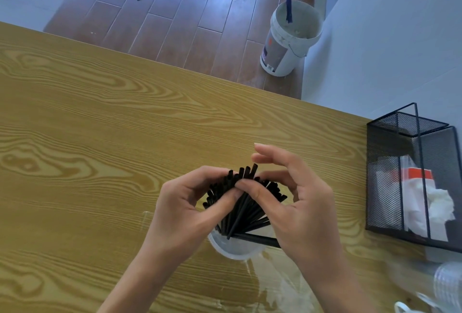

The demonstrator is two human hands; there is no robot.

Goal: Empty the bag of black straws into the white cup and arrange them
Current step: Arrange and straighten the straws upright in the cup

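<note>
Behind both hands, white cup [233,250] mostly hidden, black straws [246,202] fanned.

- Worktop [100,117]: wood-grain, smooth, faint sheen.
- Straws [246,209]: matt black plastic.
- Cup [233,250]: translucent white plastic.
- Basket [382,177]: black metal mesh.
- Floor [175,12]: glossy wood planks.
</note>
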